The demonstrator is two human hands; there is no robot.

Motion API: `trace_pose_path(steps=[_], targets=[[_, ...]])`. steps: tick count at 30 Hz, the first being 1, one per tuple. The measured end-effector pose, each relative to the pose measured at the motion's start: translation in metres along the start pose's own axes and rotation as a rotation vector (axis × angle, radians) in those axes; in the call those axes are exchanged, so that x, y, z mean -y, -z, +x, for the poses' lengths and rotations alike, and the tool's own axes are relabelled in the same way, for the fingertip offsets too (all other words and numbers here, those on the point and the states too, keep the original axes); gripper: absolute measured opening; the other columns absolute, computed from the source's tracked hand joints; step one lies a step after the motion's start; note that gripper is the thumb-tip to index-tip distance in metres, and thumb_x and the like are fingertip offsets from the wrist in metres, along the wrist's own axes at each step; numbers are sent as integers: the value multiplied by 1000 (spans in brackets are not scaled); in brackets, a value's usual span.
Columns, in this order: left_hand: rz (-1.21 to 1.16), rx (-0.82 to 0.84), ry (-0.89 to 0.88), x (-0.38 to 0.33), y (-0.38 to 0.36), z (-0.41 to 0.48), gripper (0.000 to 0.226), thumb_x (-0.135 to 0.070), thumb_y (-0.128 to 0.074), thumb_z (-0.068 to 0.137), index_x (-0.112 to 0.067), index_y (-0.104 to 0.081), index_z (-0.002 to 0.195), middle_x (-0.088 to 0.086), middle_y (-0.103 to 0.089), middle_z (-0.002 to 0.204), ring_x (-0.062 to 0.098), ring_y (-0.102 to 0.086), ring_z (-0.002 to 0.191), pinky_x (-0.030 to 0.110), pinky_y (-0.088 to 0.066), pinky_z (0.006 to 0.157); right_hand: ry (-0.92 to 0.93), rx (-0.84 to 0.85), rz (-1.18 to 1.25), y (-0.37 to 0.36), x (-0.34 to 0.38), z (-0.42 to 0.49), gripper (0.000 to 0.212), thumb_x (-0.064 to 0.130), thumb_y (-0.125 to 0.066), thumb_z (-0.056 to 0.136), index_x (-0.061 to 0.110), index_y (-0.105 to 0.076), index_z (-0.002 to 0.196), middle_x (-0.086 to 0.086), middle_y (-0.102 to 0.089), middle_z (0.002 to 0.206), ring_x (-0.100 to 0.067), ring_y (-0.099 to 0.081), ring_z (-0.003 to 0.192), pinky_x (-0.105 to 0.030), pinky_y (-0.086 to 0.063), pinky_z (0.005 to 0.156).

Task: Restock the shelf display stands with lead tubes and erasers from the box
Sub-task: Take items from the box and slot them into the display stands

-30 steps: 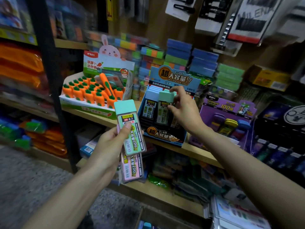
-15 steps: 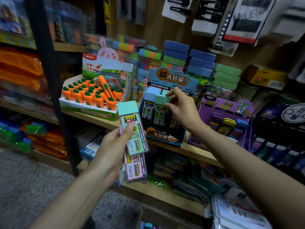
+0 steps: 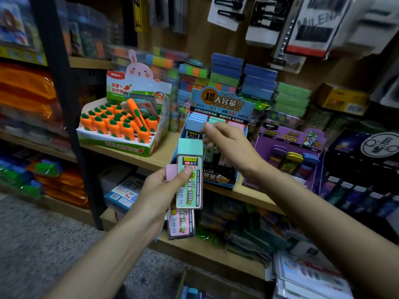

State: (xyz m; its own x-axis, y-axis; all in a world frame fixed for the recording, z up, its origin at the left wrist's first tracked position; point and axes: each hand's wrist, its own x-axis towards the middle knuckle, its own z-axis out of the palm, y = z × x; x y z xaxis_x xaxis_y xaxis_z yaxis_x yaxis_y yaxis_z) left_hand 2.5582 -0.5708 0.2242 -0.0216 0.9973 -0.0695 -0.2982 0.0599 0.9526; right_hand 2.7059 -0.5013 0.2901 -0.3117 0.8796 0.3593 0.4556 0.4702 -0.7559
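My left hand [image 3: 158, 192] grips two flat lead tubes fanned together: a green-capped lead tube [image 3: 189, 184] in front and a pink lead tube [image 3: 181, 223] behind and below it. They hover in front of the blue lead display stand [image 3: 222, 102] on the wooden shelf [image 3: 162, 155]. Rows of blue, green and pink tubes fill the stand, with a green tube [image 3: 217, 120] seated in the middle row. Over the stand's front, just above the held green cap, is my right hand [image 3: 233, 147], fingers loosely apart and holding nothing.
A carrot eraser display [image 3: 121, 126] stands to the left on the same shelf. A purple lead display [image 3: 289, 147] is to the right. Stacked coloured erasers fill the back. A black shelf post [image 3: 64, 104] rises at left. A cardboard box [image 3: 192, 285] shows at the bottom edge.
My right hand pushed the green tube down into the stand, let it go and drew back toward my left hand. The left hand rose a little with its two tubes.
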Motion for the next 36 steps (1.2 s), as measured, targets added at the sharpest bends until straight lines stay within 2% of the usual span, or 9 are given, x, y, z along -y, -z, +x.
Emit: trace_pose_path(steps=[2,5,9,13,16,20,26,33,36], targets=[[23,19,-3,1,-3,0,24,-29,-65,82,-13,-69,99,7,-75,87,18,-72,74,27,-56,58,-48,84,126,-3,7,-9,14,19,-54,94,8,-62,95,5,-58,79,8,-52,58,-11,-42,57],[33,14,-27,1,-6,-1,36,-38,-67,72,-13,-69,98,7,-75,89,20,-72,78,31,-56,66,-63,97,127,7,13,-10,3,9,-62,88,10,-62,91,-2,-61,81,-3,-56,65,-13,-44,55],[48,-82,-39,-6,1,3,30,-42,-56,86,-16,-69,95,2,-75,82,12,-69,69,27,-54,62,-47,-168,210,40,14,7,9,8,-64,86,16,-61,83,-3,-63,83,-9,-59,70,-20,-49,60],[47,-145,-77,-13,11,4,26,-34,-46,95,-16,-66,93,0,-75,83,6,-70,70,20,-55,54,32,-354,16,55,2,28,14,13,-67,84,20,-57,77,-5,-63,85,-14,-59,75,-23,-50,62],[7,-194,-102,-17,15,4,26,-30,-45,97,-13,-64,92,2,-74,81,4,-69,62,16,-52,48,51,-363,-110,38,-14,34,9,14,-67,84,12,-59,83,-6,-64,87,-22,-62,85,-34,-53,76],[-14,-215,-124,-18,17,5,27,-31,-47,96,-13,-65,88,0,-75,74,5,-69,61,15,-52,49,109,-358,-201,15,-29,34,8,15,-66,86,10,-60,84,3,-62,83,-15,-60,80,-22,-49,67],[12,-186,-141,-16,17,7,31,-32,-46,96,-9,-64,106,-1,-75,81,3,-69,63,13,-48,46,133,-315,-213,8,-32,33,9,14,-65,87,5,-61,89,1,-64,92,-19,-63,85,-40,-54,73],[26,-160,-149,-12,17,9,27,-34,-45,96,-15,-63,104,-2,-75,82,4,-70,69,14,-48,45,154,-280,-319,6,-39,32,9,15,-65,86,9,-60,88,3,-60,86,-11,-54,78,-16,-41,64],[54,-134,-158,-10,15,10,25,-35,-45,96,-18,-63,99,-4,-75,82,5,-71,71,14,-48,47,159,-246,-528,3,-45,33,12,17,-64,87,7,-60,92,-1,-53,93,-16,-47,89,-20,-34,74]])
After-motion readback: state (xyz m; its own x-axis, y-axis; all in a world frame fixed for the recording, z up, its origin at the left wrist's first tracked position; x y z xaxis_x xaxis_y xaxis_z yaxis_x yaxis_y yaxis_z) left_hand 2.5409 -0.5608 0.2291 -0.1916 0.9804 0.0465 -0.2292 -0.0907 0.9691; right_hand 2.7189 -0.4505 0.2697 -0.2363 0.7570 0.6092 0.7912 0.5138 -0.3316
